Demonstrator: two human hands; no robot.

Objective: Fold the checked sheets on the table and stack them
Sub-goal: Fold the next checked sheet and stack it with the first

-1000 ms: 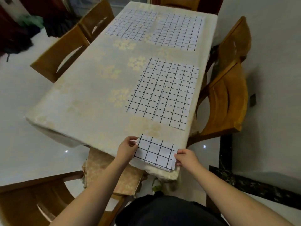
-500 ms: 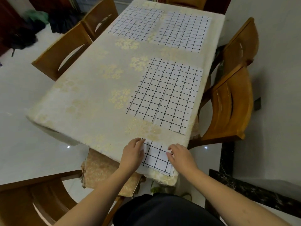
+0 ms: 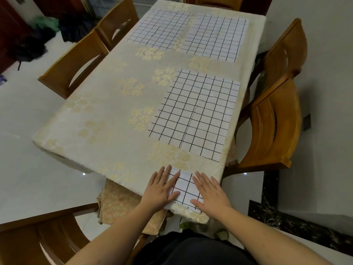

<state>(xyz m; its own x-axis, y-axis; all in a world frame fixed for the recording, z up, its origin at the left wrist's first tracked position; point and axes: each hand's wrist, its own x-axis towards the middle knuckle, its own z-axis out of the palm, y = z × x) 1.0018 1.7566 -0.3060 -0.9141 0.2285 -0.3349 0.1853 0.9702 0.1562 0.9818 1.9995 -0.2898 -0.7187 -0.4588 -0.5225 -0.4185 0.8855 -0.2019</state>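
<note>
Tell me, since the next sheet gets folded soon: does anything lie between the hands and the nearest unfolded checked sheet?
Nothing visible does. Only bare tablecloth separates the left hand and right hand, pressing the folded sheet, from the unfolded sheet.

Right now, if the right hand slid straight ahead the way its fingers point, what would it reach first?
Probably bare tablecloth, then the nearest unfolded checked sheet; the right hand points up and slightly left.

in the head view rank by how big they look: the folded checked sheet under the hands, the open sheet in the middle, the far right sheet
1. Open middle sheet, largest.
2. Far right sheet, smaller, though it lies farther away and may really match the middle one.
3. Folded checked sheet, clearly smallest though nearest, pressed flat under the left hand and right hand.
</note>
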